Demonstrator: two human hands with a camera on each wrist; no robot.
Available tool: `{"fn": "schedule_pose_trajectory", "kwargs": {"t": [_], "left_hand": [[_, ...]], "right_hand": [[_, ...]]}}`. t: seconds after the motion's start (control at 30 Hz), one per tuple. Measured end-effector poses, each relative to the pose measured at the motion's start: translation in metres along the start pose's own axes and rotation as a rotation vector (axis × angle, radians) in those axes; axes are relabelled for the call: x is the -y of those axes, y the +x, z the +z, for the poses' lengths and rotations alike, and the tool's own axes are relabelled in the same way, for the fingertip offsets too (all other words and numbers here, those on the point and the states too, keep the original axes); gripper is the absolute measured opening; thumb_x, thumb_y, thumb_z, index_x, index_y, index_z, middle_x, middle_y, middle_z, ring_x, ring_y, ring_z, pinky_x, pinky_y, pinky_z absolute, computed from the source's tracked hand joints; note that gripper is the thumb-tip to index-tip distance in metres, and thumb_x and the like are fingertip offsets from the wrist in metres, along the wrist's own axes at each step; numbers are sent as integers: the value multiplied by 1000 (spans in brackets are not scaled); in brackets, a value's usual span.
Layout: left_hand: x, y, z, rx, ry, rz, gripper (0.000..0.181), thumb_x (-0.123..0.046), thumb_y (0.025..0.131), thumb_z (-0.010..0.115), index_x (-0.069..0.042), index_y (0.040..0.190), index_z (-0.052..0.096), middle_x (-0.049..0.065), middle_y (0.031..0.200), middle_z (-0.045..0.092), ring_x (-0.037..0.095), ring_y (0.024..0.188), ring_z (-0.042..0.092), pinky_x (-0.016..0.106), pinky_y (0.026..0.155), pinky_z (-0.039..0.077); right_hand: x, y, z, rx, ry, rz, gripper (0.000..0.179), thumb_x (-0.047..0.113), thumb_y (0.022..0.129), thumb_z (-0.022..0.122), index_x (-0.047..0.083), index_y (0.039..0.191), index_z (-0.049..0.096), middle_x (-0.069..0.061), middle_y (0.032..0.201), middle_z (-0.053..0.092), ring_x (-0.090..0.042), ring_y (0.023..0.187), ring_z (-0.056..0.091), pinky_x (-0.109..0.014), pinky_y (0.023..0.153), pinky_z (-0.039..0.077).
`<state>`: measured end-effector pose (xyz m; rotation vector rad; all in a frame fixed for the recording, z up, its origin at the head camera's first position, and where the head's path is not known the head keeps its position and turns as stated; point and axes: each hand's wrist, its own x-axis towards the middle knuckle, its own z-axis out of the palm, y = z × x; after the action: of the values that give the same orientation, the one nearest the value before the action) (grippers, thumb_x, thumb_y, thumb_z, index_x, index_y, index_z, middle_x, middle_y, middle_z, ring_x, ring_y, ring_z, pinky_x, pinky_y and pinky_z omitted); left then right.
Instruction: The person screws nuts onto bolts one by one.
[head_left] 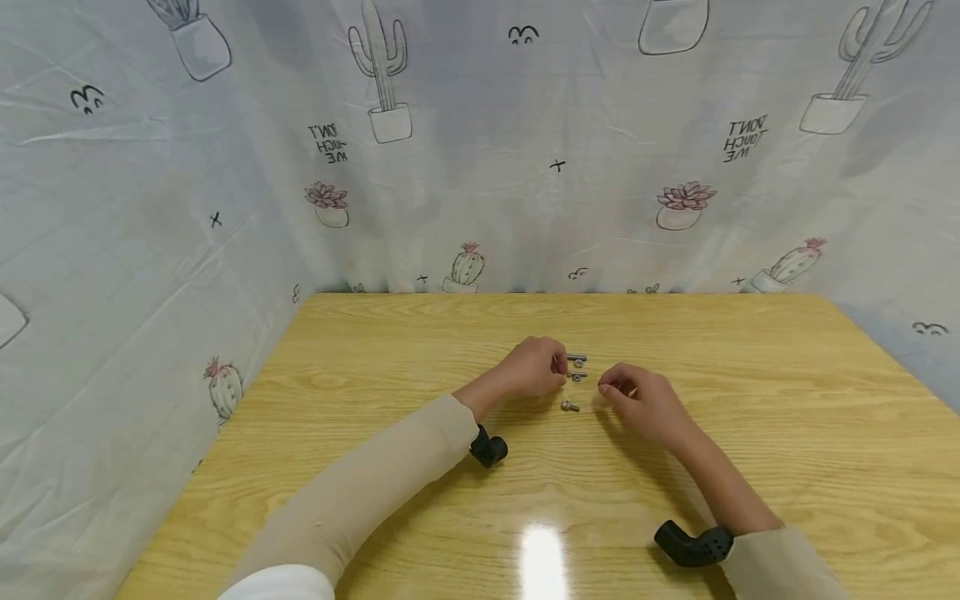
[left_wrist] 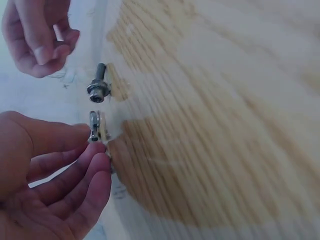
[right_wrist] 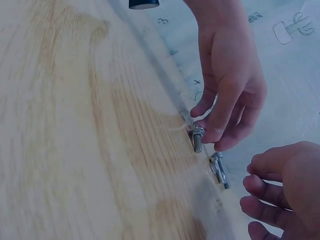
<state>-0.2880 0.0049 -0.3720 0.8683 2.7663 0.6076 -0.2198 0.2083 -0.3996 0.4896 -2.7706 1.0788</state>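
Observation:
My left hand [head_left: 534,367] is low over the tabletop, thumb and fingertips pinching the head end of a small metal bolt [head_left: 579,375]. A nut [head_left: 577,378] lies right beside that bolt's shank. Farther back is another bolt [head_left: 577,357], also with a nut [head_left: 578,363] next to it. Closer to me lies a short bolt [head_left: 570,407] with hardware threaded up near its head; it shows larger in the left wrist view [left_wrist: 99,85]. To the right of the bolts, my right hand [head_left: 647,404] hovers with loosely bent fingers and nothing in them.
The wooden table [head_left: 375,350] ends at the back against a hanging cloth [head_left: 480,167] printed with cacti. Black wrist-worn pieces sit by the left cuff [head_left: 489,448] and right cuff [head_left: 693,546]. A bright reflection falls on the table's front.

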Motion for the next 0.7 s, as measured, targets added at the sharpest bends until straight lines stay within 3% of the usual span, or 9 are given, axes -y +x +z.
{"fn": "schedule_pose_trajectory", "kwargs": {"t": [0.2, 0.33, 0.7], "left_hand": [[-6, 11, 5, -33, 51, -25, 7, -15, 92, 65, -12, 99, 67, 0, 97, 66, 14, 82, 59, 27, 74, 50], [-6, 15, 8, -41, 83, -28, 1, -14, 90, 66, -13, 91, 67, -1, 92, 65, 13, 80, 56, 26, 69, 47], [-9, 21, 10, -49, 131, -23, 15, -11, 91, 63, -16, 77, 62, -3, 80, 61, 11, 69, 52, 24, 61, 41]], "right_hand": [[-4, -6, -6, -34, -7, 31, 13, 15, 97, 58, 6, 102, 66, -6, 85, 66, -12, 73, 57, -25, 60, 46], [-7, -8, -7, -44, -9, 51, 14, 16, 98, 58, 5, 102, 67, -7, 87, 67, -12, 74, 57, -24, 61, 47], [-11, -14, -10, -50, 7, 65, 16, 17, 98, 57, 5, 103, 67, -7, 89, 68, -11, 73, 57, -24, 59, 47]]}}
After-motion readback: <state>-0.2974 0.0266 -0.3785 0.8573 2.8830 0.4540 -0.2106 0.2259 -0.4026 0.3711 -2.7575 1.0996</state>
